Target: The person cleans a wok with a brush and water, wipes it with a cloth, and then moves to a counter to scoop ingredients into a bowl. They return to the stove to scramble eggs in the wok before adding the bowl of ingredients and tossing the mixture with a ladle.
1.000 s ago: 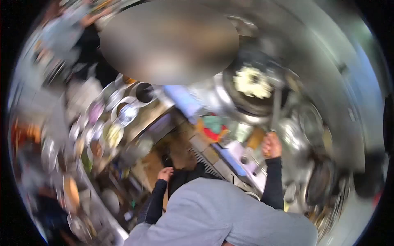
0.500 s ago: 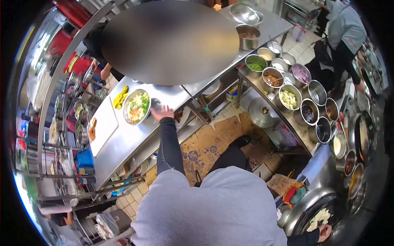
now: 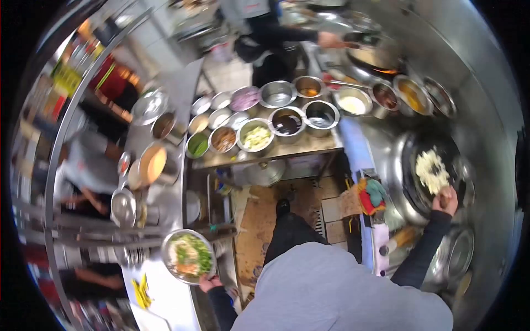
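My left hand [image 3: 210, 283] is closed on the rim of a metal bowl [image 3: 207, 243] at lower left. Chopped green, pale and orange ingredients [image 3: 187, 255] fill this bowl. At the right, my right hand [image 3: 445, 199] is closed in a fist over the near right edge of a dark wok [image 3: 411, 175]. A brownish handle end seems to show in the fist, but the tool itself is not clear. Pale yellowish pieces of food [image 3: 432, 170] lie in the wok, just beyond my right hand.
Several metal pots of ingredients [image 3: 255, 137] line the shelf ahead. A co-worker's hand [image 3: 330, 39] is at another pan [image 3: 375, 58] over a flame. Folded cloths [image 3: 372, 196] lie left of the wok. Yellow peppers [image 3: 142, 291] rest on the left counter.
My view has swung right, towards the stove. My left hand, open beside the bowl before, now grips its rim. My right hand stays at the wok.
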Motion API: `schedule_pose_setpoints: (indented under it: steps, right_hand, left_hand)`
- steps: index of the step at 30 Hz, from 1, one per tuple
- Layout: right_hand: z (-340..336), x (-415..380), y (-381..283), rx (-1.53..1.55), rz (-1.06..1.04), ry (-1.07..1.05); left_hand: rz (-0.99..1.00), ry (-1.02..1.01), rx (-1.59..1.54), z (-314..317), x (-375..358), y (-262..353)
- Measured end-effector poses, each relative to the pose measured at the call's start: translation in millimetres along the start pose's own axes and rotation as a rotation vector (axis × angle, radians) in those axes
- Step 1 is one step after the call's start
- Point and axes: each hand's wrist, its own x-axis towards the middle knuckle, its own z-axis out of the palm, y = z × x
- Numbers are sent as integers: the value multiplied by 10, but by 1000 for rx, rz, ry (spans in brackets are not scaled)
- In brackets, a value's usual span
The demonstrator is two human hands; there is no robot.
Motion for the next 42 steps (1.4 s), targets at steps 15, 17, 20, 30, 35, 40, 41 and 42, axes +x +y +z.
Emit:
schedule_pose_setpoints:
  steps: [15, 17, 20, 30, 35, 40, 41, 42]
  right_hand:
    - [-268, -1955, 677, -631, -151, 438]
    - [-58, -2063, 916, -834, -177, 623]
    - [99, -2278, 1174, -789, -193, 681]
    - [544, -2369, 1669, -814, -288, 843]
    - [718, -2192, 1819, -862, -332, 940]
    - [547, -2145, 1826, -1696, -520, 1146]
    - [616, -2125, 1779, -1672, -434, 1193]
    - [620, -2097, 1716, -1683, -428, 1173]
  left_hand:
    - [-670, -1717, 976, 4393, -2570, -2295]
    - [-703, -1870, 990, 4796, -3070, -2698]
    - [-538, -2021, 1100, 5275, -3787, -3302]
    - [1219, -2454, 969, 5470, -5585, -4863]
    - [1474, -2509, 912, 5132, -5655, -5567]
    - [1233, -2433, 769, 5413, -6008, -5624]
    - [1174, -2438, 740, 5442, -6008, -5463]
    - [1179, -2417, 751, 5474, -5933, -5400]
